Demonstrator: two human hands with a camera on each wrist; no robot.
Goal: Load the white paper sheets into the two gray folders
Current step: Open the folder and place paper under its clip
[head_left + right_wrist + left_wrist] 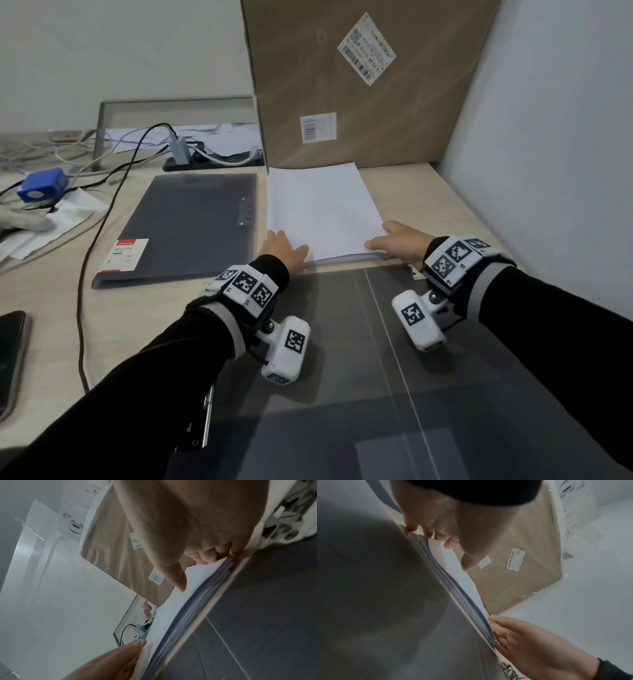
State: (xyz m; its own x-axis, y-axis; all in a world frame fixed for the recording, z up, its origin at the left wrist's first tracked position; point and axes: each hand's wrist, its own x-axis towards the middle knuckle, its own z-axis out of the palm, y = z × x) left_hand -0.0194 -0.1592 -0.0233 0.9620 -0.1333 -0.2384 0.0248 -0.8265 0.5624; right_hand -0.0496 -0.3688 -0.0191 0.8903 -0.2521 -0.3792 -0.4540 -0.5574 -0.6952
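Here the paper stack (322,212) lies gripped between left hand (282,248) and right hand (400,241).

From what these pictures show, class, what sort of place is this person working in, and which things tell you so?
Most likely an office desk. A stack of white paper lies beside a closed gray folder, a power strip with plugged-in cables sits behind them, and a labelled cardboard box stands against the wall.

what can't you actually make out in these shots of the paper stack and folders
- Sheet count in the paper stack: edges blur together in both wrist views.
- Open folder: cut off by the head view's lower edge and covered by the arms.
- Label text on closed folder: too small.
- Left hand fingertips: hidden under the stack.
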